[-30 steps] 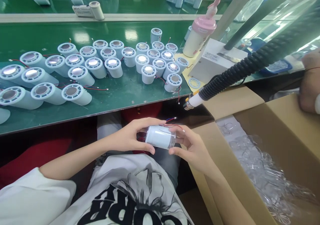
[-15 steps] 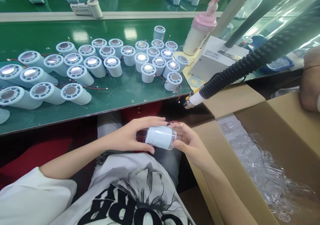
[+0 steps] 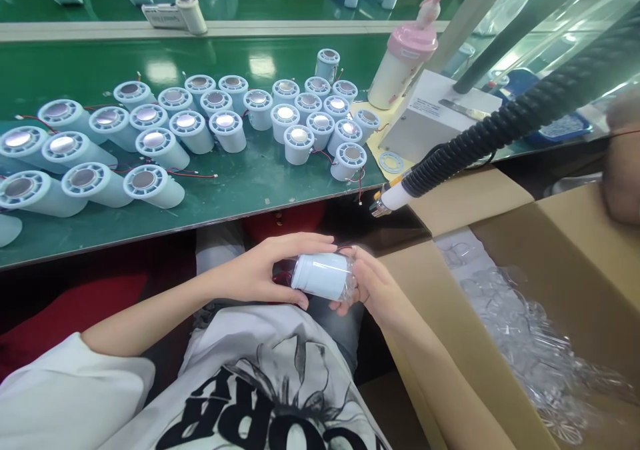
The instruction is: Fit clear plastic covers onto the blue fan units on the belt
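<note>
A light blue cylinder (image 3: 321,275) lies sideways between my hands above my lap, with a shiny clear plastic cover (image 3: 349,280) showing at its right end. My left hand (image 3: 273,263) grips the left end, fingers over the top and thumb below. My right hand (image 3: 377,283) has its fingers bent around the clear plastic end, and some fingertips are hidden behind it. A dark wire shows by the right fingertips. On the green bench, several similar cylinders (image 3: 157,187) stand with round silver tops and thin red and black wires.
An open cardboard box (image 3: 450,323) with clear plastic pieces (image 3: 525,323) stands at right. A black corrugated hose (image 3: 465,140) slants above it. A pink-lidded bottle (image 3: 400,63) and a white machine (image 3: 425,113) stand on the green bench (image 3: 240,190). Another person's arm (image 3: 623,163) is at far right.
My right hand's thumb and fingers have shifted around the clear plastic at the cylinder's right end. My left hand keeps nearly the same grip.
</note>
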Motion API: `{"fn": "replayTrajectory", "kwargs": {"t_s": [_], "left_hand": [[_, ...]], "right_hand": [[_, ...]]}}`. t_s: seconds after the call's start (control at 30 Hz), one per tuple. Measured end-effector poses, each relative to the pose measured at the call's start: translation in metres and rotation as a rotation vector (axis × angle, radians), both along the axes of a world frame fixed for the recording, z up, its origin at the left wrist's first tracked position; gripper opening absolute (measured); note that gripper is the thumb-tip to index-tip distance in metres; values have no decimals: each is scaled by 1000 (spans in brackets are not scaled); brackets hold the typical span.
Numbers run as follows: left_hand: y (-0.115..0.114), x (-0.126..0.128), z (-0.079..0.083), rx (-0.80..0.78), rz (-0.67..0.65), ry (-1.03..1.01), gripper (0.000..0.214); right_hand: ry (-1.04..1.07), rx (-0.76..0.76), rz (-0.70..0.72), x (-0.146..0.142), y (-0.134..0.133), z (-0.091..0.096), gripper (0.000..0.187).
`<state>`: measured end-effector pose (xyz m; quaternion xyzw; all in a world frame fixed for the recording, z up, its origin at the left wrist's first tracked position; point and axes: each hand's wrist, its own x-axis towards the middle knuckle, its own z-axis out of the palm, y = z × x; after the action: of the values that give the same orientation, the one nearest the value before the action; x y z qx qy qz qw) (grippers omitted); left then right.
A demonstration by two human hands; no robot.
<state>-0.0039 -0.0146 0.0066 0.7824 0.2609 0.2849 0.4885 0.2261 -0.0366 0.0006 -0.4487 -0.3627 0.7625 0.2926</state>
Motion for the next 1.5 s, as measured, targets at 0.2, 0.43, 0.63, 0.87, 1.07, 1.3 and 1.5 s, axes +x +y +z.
{"fn": "replayTrajectory", "kwargs": {"t_s": [0.2, 0.43, 0.63, 0.87, 1.07, 1.3, 1.5], "left_hand": [[0, 0, 0, -8, -17, -21, 77], [0, 4, -1, -178, 6, -89, 81], [10, 11, -5, -449, 14, -150, 80], [30, 27, -18, -631, 50, -212, 76], [52, 43, -25, -664, 23, -200, 68], [84, 73, -28, -633, 115, -100, 55], [102, 116, -19, -800, 466, -82, 15]], "right_hand": [[12, -78, 34, -6, 0, 2, 57], [84, -239, 103, -9, 4, 1, 61], [116, -397, 60, -8, 10, -2, 67], [199, -481, -45, -6, 19, -7, 68], [220, -536, -92, 3, 29, -14, 70], [15, -366, -369, 31, 33, -32, 54], [-648, -222, -1193, 151, -78, -37, 35]]}}
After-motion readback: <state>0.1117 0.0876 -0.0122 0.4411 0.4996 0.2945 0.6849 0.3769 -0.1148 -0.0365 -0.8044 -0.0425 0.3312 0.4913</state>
